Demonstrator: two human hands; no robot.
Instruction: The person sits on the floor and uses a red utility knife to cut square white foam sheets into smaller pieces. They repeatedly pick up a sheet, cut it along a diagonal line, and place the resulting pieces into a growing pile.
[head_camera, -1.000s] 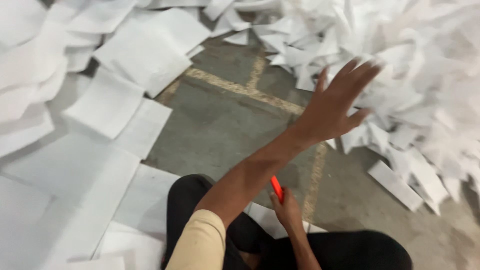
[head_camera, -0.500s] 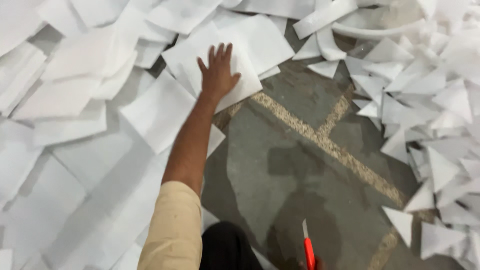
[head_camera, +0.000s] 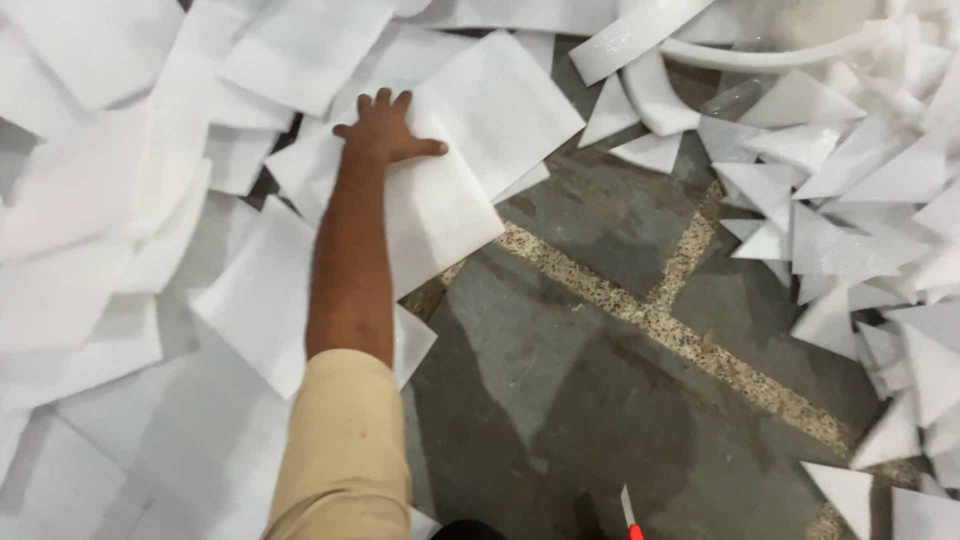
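My left hand (head_camera: 385, 130) reaches far forward, palm down and fingers spread, flat on a large white foam sheet (head_camera: 450, 190) that lies on top of a pile of similar sheets. The tan sleeve of that arm (head_camera: 340, 450) fills the lower middle. At the bottom edge a thin blade with a red-orange handle, a cutter (head_camera: 629, 514), pokes into view. The hand that holds it is out of frame, so my right hand is not visible.
White foam sheets (head_camera: 110, 230) cover the left side and top. Several triangular foam offcuts (head_camera: 850, 210) are heaped on the right, with long curved strips (head_camera: 760, 55) at the top right. Bare grey stone floor with a speckled joint line (head_camera: 660, 325) lies between the piles.
My left hand swung from the offcut pile on the right over to the sheets on the left and now lies flat on one. The view turned with it, and my right hand dropped out of frame.
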